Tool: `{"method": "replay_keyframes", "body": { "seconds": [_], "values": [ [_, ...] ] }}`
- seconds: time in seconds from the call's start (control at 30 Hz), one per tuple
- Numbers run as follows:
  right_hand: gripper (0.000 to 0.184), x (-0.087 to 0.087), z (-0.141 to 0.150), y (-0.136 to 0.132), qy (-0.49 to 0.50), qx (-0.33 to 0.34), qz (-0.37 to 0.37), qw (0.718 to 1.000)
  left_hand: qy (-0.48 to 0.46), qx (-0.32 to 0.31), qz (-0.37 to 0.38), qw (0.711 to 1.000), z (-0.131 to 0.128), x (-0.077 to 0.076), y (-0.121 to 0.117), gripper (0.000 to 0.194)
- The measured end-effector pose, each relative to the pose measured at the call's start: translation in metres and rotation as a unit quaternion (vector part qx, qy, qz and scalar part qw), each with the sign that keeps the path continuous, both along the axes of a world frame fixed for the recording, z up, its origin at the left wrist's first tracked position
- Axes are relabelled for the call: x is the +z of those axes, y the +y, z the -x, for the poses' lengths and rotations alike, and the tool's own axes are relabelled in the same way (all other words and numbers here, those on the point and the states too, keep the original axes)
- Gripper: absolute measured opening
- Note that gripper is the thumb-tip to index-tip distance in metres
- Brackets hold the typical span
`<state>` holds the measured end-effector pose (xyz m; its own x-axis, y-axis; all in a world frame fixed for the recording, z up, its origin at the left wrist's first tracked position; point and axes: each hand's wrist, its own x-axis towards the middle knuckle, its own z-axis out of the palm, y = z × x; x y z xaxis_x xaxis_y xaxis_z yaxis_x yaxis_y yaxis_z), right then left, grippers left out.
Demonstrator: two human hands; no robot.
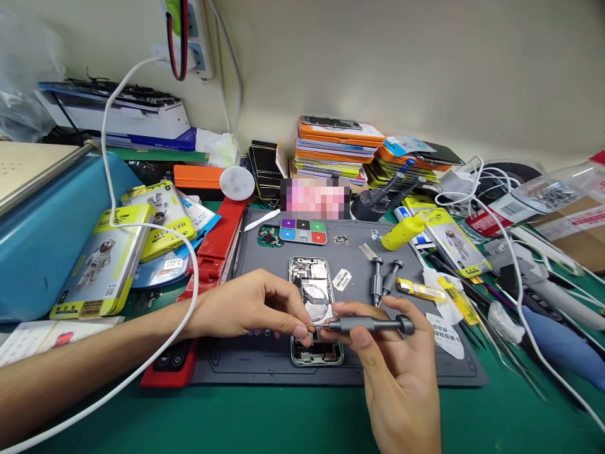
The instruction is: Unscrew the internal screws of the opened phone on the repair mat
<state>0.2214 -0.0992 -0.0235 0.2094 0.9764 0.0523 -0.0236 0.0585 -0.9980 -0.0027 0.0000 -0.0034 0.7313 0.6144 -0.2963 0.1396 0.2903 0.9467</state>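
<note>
White, smooth cable [195, 271] loops nearest, left of the left grip [255, 306], which pinches at the slim tip of a grey, cylindrical screwdriver [363, 325]; whether it holds some tiny part too, I can't tell. Right grip [401, 362] is curled around that tool's handle. Between and beneath both grips, an opened, pale-rimmed phone [316, 306] shows a silvery ring. Leftward of the left grip, a label [172, 265] reads "369" beside glossy yellow astronaut boxes [106, 265].

I'm at a phone repair bench: opened phone [309, 272], grey work mat [265, 372], screwdrivers [377, 282], yellow boxes [101, 261] around.
</note>
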Motion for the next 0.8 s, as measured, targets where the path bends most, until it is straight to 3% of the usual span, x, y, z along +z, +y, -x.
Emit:
{"method": "replay_keyframes", "body": {
  "seconds": [0.33,0.63,0.8],
  "values": [
    [0.039,-0.001,0.000,0.001,0.022,0.006,-0.016,1.000,-0.017,-0.007,0.002,1.000,0.002,-0.003,0.000,0.015],
    [0.038,0.021,0.022,-0.005,0.035,-0.055,0.027,0.998,-0.011,0.000,0.021,1.000,0.001,-0.003,0.002,0.020],
    [0.046,0.012,0.012,-0.002,0.050,-0.024,0.031,0.998,-0.025,-0.004,0.032,0.999,0.002,-0.005,0.001,0.016]
  ]
}}
